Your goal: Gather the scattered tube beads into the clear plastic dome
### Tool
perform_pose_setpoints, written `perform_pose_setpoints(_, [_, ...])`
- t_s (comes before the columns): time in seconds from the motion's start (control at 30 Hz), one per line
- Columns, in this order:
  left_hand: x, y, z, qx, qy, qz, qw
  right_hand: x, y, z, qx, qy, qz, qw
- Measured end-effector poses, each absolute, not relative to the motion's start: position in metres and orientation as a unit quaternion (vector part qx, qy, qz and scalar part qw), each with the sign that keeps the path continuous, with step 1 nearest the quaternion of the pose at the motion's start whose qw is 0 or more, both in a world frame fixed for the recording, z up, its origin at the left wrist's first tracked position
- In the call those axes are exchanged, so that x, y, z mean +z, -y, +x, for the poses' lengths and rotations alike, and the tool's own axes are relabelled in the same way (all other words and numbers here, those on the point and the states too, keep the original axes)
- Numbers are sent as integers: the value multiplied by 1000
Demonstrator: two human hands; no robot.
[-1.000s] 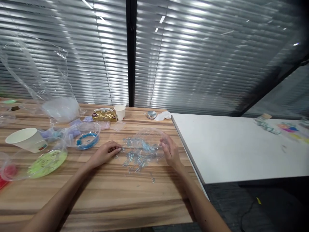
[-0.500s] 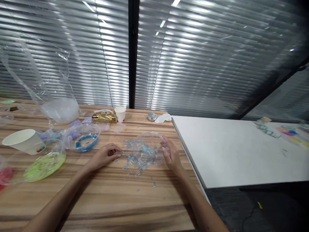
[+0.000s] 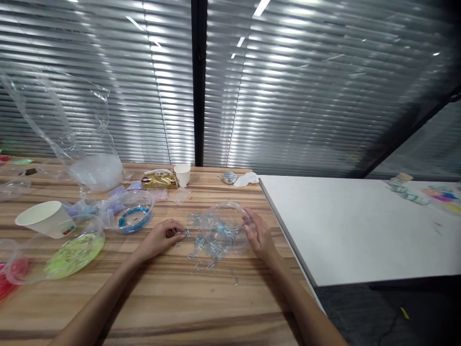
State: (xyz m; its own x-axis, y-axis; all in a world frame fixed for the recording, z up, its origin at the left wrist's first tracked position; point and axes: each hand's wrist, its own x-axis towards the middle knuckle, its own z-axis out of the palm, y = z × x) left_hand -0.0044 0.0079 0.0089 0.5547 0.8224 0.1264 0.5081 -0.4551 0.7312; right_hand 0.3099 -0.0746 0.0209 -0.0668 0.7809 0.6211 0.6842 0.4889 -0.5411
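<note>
My right hand [image 3: 260, 235] is closed on the right rim of a round clear plastic container [image 3: 234, 246], which is tilted over the wooden table. Inside it lie some small shiny blue-silver tube-shaped pieces [image 3: 224, 229]. Many more loose tube pieces [image 3: 199, 244] are scattered on the wood around and to the left of the container. At the left edge of this scatter, my left hand [image 3: 163, 236] rests low with thumb and index finger pinched together by the pieces. What the pinch holds, if anything, is too small to make out.
Left of my hands stand clear containers with blue pieces [image 3: 135, 218] and yellow-green pieces [image 3: 74, 254]. A tipped paper cup [image 3: 45, 218] lies beside them. Farther back are a gold packet [image 3: 159, 179], an upright paper cup [image 3: 183, 176] and crumpled tissue [image 3: 247, 179]. A white table [image 3: 356, 226] adjoins on the right.
The whole view has shifted slightly, so everything appears a little lower and farther right. Both hands keep nearly the same places by the container and the tube pieces.
</note>
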Motion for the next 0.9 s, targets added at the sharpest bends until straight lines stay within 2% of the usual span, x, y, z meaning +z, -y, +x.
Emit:
perform_pose_setpoints(0.57, [11,-7,-5,232,-405,829,309,29,78,304,20,772,-467,431])
perform_pose_setpoints(0.9, [11,-4,-3,240,-403,830,301,27,80,298,41,779,-460,424])
